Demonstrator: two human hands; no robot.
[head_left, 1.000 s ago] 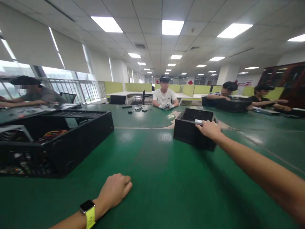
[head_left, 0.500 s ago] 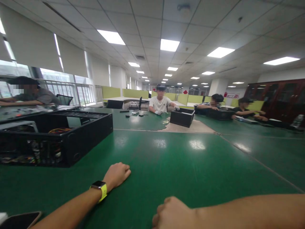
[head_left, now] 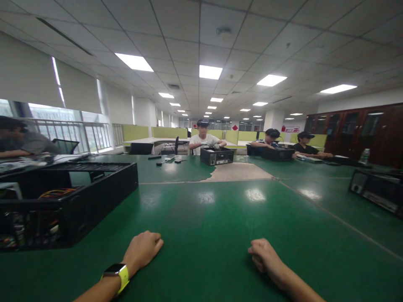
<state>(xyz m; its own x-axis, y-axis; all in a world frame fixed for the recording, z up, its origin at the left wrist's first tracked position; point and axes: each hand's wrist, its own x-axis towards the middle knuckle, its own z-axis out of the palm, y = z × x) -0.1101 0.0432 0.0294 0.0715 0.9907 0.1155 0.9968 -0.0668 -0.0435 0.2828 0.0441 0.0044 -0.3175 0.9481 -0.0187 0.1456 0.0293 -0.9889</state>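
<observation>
My left hand [head_left: 143, 250] rests on the green table [head_left: 214, 222], fingers curled loosely, holding nothing; a watch with a yellow-green strap [head_left: 118, 274] is on its wrist. My right hand [head_left: 264, 256] also lies on the table, curled into a loose fist with nothing in it. An open black computer case [head_left: 67, 197] stands to the left of my left hand, with coloured wires inside. Across the table a person in a white shirt holds a smaller black case [head_left: 217, 156].
Another black case [head_left: 374, 191] sits at the right edge. Two more people work on a dark case [head_left: 277, 153] at the far right, and one person's arm lies at the far left. Small tools [head_left: 166, 159] lie on the far side. A worn bare patch [head_left: 237, 172] marks the table.
My right hand let go of the small black case and drew back to the near table edge. The case now sits far across, in the hands of the person in white. My left hand stayed put.
</observation>
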